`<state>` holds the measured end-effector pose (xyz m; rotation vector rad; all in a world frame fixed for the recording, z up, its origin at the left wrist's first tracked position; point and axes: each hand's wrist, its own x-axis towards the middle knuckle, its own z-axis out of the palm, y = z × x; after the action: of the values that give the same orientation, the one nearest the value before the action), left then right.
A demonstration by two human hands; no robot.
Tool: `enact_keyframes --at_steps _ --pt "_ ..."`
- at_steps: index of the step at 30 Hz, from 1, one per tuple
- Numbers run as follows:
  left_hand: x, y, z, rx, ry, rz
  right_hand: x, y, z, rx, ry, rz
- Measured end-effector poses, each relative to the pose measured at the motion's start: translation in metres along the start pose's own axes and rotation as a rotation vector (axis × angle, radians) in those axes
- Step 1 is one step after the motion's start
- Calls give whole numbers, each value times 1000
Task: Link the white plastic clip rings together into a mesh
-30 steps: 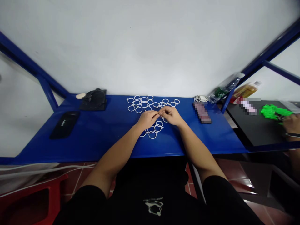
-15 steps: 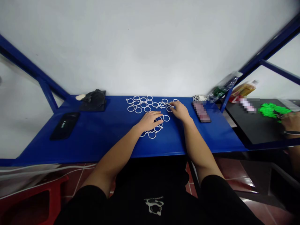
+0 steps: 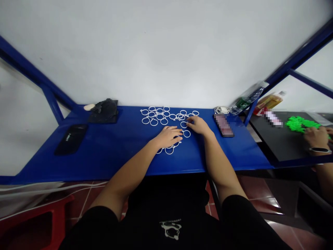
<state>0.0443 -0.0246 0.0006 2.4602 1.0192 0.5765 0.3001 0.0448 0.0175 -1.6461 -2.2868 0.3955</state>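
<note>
Thin white rings, several with a small tab on the rim, lie on the blue table [image 3: 125, 139]. My left hand [image 3: 168, 136] rests with fingers apart over the near rings [image 3: 169, 150], partly hiding them. By its fingertips lies a single ring [image 3: 186, 133]. My right hand [image 3: 198, 124] has its thumb and fingers closed at the edge of another white ring [image 3: 184, 124], which lies low over the table. Beyond both hands, a loose cluster of rings [image 3: 159, 113] spreads toward the wall.
At the left are a black pouch [image 3: 71, 139] and a crumpled black bag [image 3: 105, 109]. A phone [image 3: 223, 125], a coiled white cable [image 3: 222, 110] and a plastic bottle [image 3: 248, 99] stand on the right. Beyond the blue frame, another person's hands [image 3: 317, 137] handle green pieces [image 3: 299, 124].
My right hand has drawn a ring a little left and nearer to me, away from the far cluster. My left hand has shifted slightly right and nearer, with the single ring beside it.
</note>
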Motion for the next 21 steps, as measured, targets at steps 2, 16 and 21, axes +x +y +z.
enact_keyframes --at_steps 2,16,21 --pt "1 0 -1 -27 25 32 1 5 -2 -1 -23 -30" --pt "4 -10 -6 20 433 -78 -10 -41 -1 225 47 -200" --pt "5 -10 -6 20 501 -109 -18 -58 0 303 71 -270"
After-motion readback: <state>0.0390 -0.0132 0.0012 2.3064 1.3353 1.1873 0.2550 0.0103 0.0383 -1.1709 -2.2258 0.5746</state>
